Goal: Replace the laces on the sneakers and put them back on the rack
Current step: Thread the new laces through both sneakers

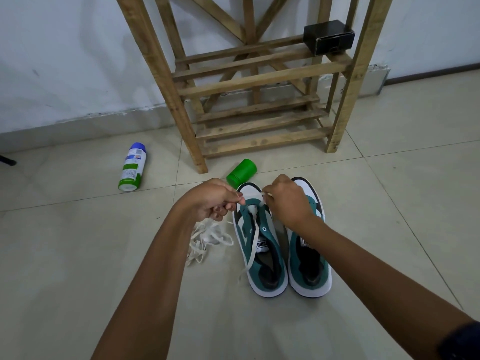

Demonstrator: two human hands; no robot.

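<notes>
Spray can (132,167) and green lid (242,173) lie near the rack (262,81) — left hand (211,200) and right hand (288,201) each pinch the lace (253,242) over the left sneaker (259,245).

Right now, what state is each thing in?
Left sneaker: on floor, lace only at the toe eyelets.
Right sneaker: on floor, unlaced.
Left hand: pinching the lace.
Right hand: pinching a lace end.
Loose laces: heaped on floor.
Spray can: lying down.
Rack: no sneakers on it.

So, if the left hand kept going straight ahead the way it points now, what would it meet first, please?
Probably the green canister lying just beyond the left hand, before the rack; depth is hard to judge.
</notes>
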